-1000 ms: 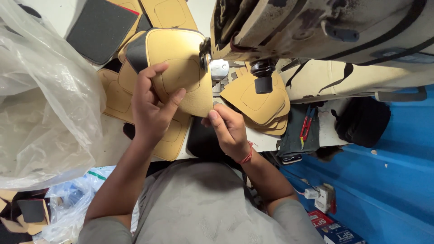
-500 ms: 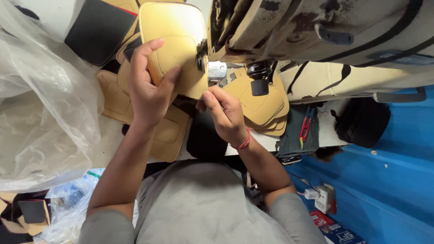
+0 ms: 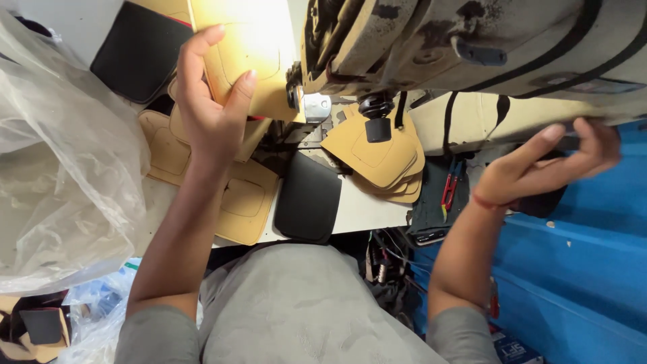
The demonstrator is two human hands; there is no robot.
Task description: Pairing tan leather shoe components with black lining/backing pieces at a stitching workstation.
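Since the earlier frame the right hand has left the tan piece near the needle and swung out to the right end of the sewing machine, while the left hand has stayed on the piece and slid it further under the machine head. The flat tan leather-like panel with a stitched outline lies on the white work table, its right edge reaching the metal presser foot. The left hand rests on top of it, fingers spread and slightly curled, thumb apart from the index finger, pressing the panel down rather than pinching it. The right hand reaches up to the underside of the worn grey sewing machine body, fingers extended and held close together; what they touch there is hidden, so I cannot tell whether they grip anything. A red thread bracelet circles that wrist. Just right of the presser foot sits a stack of tan rounded cut pieces. Below the needle area lies a black rounded foam-like pad, and more tan stitched panels spread under the left forearm. A large clear crumpled plastic bag fills the left side. Red-handled snips lie on a dark tray at the table's right end, beside a blue wall.
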